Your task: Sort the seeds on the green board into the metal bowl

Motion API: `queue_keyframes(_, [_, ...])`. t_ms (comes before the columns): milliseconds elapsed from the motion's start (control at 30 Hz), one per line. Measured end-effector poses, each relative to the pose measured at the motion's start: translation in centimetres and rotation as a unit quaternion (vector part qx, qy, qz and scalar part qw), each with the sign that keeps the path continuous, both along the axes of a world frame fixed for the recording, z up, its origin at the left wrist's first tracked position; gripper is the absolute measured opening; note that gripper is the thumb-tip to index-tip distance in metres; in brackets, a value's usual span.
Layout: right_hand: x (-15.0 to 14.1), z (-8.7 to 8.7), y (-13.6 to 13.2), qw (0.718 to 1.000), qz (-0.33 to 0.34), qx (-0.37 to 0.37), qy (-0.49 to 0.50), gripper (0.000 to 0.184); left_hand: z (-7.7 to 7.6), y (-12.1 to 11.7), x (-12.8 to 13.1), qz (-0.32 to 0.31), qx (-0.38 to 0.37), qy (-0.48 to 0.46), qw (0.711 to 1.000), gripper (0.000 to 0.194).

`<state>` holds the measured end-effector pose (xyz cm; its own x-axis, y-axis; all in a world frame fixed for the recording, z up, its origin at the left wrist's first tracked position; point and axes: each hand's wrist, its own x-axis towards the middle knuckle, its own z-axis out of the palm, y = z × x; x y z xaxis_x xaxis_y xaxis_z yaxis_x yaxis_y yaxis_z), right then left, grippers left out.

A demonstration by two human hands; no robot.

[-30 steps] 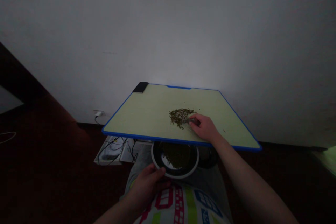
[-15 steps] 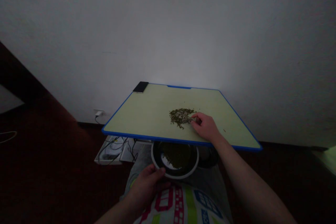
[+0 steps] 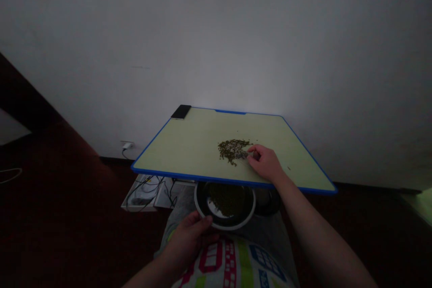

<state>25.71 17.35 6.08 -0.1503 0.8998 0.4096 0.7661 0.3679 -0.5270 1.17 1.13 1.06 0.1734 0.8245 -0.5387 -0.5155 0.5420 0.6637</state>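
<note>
A pile of small green and pale grains, like beans or seeds [image 3: 232, 149], lies spread on the pale yellow table top [image 3: 189, 148]. At the pile's right edge is my right hand [image 3: 265, 162], its fingers curled and the thumb and index fingertip close together. Anything pinched there is too small to make out. Below the table's front edge, a round bowl [image 3: 225, 227] with a white rim rests over my lap, with more green grains inside. My left hand [image 3: 192, 231] grips its near left rim, thumb on top. The table edge hides the bowl's far side.
A dark phone [image 3: 181, 112] lies at the table's far left corner. A second dark container [image 3: 268, 202] sits right of the bowl, partly under the table. Below left are a white box with cables [image 3: 141, 193] and a plugged-in charger [image 3: 127, 146]. A wall stands behind.
My right hand has shifted very slightly right, and its fingertips have drawn back a little from the pile. My left hand and the bowl have stayed put.
</note>
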Motion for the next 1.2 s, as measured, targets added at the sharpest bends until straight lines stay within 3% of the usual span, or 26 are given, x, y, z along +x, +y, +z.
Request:
queue_keyframes(500, [0.20,-0.20,0.15,1.000,-0.026,-0.016,0.004,0.017,-0.12,-0.03,0.05,-0.003,0.008,0.007,1.000,0.040])
queue_keyframes(833, [0.19,-0.51,0.31,1.000,0.008,-0.010,-0.006,0.021,0.07,-0.13,0.07,0.001,0.005,0.007,1.000,0.030])
queue_keyframes(1200, [0.38,-0.24,-0.11,0.999,0.046,-0.020,0.001,0.016,-0.10,0.14,0.09,-0.004,0.008,0.006,1.000,0.036])
